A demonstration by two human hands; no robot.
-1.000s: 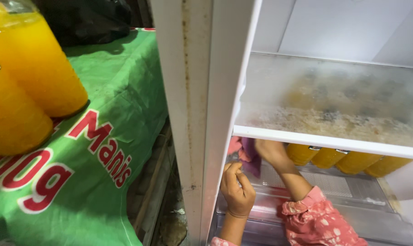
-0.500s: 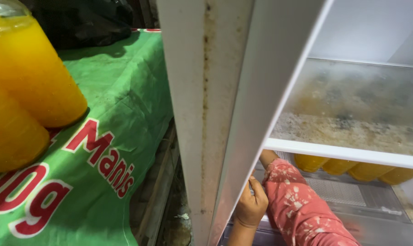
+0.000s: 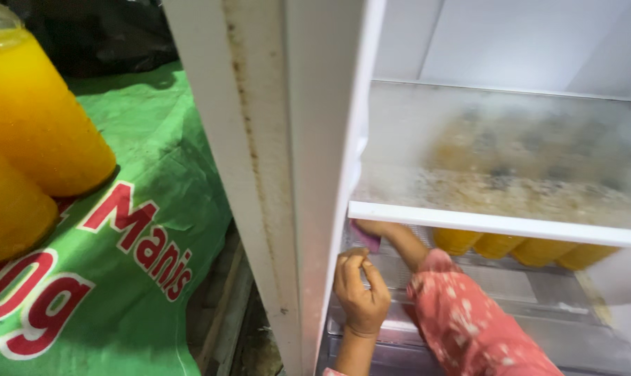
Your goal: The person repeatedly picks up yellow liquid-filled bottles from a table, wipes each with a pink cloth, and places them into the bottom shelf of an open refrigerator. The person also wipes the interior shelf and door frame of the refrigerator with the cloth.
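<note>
Inside an open fridge, my right hand reaches under the frosted glass shelf, mostly hidden by its white front rim. It is shut on a purple cloth pressed near the left inner wall. My pink flowered sleeve runs back from it. My left hand sits just below, fingers curled, resting against the lower shelf. What it grips, if anything, does not show.
Several orange drink bottles stand behind the shelf rim. The stained white fridge frame rises in the middle. To the left, two large orange bottles stand on a green sack with red lettering.
My right hand with the cloth has slid a little left toward the fridge wall. The view swung right and back. My left hand has stayed in about the same place.
</note>
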